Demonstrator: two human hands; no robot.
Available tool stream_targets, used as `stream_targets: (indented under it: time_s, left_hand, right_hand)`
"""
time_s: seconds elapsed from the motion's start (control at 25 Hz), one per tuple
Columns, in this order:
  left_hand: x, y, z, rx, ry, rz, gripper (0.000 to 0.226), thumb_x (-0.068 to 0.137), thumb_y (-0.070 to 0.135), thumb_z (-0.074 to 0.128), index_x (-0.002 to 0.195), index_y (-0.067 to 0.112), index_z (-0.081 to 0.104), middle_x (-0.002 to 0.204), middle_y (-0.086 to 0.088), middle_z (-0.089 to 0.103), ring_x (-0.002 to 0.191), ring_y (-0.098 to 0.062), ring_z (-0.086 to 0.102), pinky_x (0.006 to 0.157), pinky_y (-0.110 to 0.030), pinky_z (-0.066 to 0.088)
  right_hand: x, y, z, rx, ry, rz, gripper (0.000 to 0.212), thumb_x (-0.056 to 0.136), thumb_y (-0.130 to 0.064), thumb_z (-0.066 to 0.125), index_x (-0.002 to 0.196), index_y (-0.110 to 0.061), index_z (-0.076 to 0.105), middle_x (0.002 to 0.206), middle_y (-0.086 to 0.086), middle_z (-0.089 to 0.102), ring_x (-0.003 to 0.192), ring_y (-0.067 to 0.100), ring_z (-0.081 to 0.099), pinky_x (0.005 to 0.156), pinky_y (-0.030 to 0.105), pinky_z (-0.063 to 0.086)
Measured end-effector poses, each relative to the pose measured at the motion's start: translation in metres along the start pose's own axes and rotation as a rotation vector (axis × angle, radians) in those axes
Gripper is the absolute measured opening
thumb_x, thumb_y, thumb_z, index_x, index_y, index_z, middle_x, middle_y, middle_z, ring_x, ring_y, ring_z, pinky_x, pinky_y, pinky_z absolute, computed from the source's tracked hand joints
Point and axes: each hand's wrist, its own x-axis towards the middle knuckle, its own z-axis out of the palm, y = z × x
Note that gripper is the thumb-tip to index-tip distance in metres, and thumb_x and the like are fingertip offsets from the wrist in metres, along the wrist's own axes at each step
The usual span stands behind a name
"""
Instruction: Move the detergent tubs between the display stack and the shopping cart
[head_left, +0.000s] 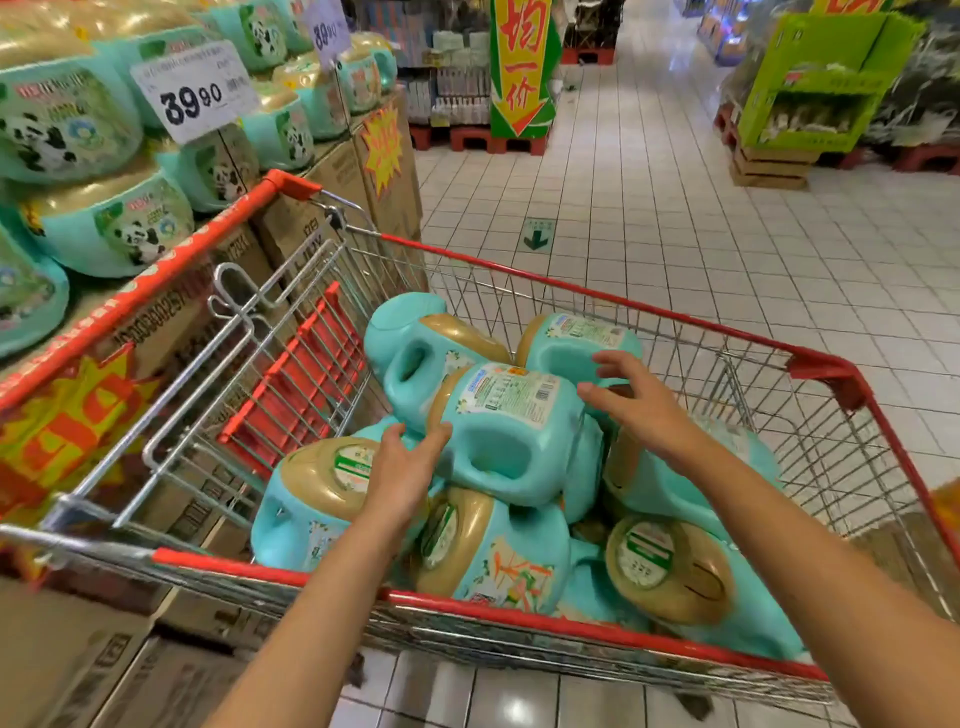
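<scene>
Top tub (511, 431) lies sideways, uppermost in the cart (571, 293), left hand (402, 467) and right hand (631, 400) spread at its flanks, gripping nothing; best squeeze both sides evenly, then lift straight up.

The detergent tubs (511, 441) in the shopping cart (571, 292) are light blue-green with gold lids (670, 571). The cart is silver wire with a red rim, and its flap seat is red too. The tubs on the display stack (119, 234) show pandas, black and white. The price tag (192, 93) is white with black numbers. The boxes (332, 169) are brown. The floor (675, 218) is white squares with grey lines.
</scene>
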Motion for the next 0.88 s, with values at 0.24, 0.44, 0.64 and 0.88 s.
stream_targets:
  time_s: [0.24, 0.44, 0.64, 0.88]
  left_hand:
    - [0.021, -0.007, 0.017, 0.412, -0.091, -0.027, 0.062, 0.082, 0.055, 0.065, 0.128, 0.018, 0.048, 0.127, -0.004, 0.060, 0.117, -0.030, 0.055, 0.097, -0.038, 0.043]
    - [0.019, -0.015, 0.026, 0.454, -0.024, 0.108, 0.058, 0.090, 0.048, 0.058, 0.140, 0.024, 0.039, 0.129, -0.003, 0.060, 0.116, -0.031, 0.056, 0.095, -0.044, 0.046]
    - [0.012, -0.013, 0.019, -0.117, -0.080, 0.213, 0.046, 0.093, 0.023, 0.062, 0.133, 0.036, 0.044, 0.122, 0.005, 0.058, 0.115, -0.022, 0.056, 0.099, -0.042, 0.047]
    - [-0.014, 0.001, -0.001, -0.618, -0.110, 0.263, 0.046, 0.092, 0.012, 0.061, 0.128, 0.040, 0.055, 0.124, 0.005, 0.067, 0.112, -0.020, 0.064, 0.091, -0.042, 0.054]
  right_hand:
    - [0.046, 0.030, 0.043, 0.002, -0.193, 0.229, 0.081, 0.080, -0.053, 0.069, 0.147, -0.029, 0.029, 0.143, 0.001, 0.043, 0.114, 0.017, 0.052, 0.089, 0.027, 0.043]
    - [0.045, 0.046, 0.040, 0.219, -0.147, 0.283, 0.082, 0.068, -0.047, 0.081, 0.137, -0.031, 0.039, 0.127, -0.001, 0.055, 0.100, 0.010, 0.059, 0.077, 0.026, 0.050]
    - [0.019, 0.026, 0.026, 0.355, -0.116, 0.280, 0.090, 0.056, -0.046, 0.087, 0.135, -0.028, 0.048, 0.125, 0.000, 0.059, 0.108, 0.017, 0.061, 0.080, 0.032, 0.050]
    - [-0.056, 0.011, 0.029, 0.874, -0.100, 0.207, 0.067, 0.066, -0.025, 0.081, 0.125, -0.006, 0.058, 0.120, 0.015, 0.067, 0.109, 0.029, 0.065, 0.081, 0.033, 0.057]
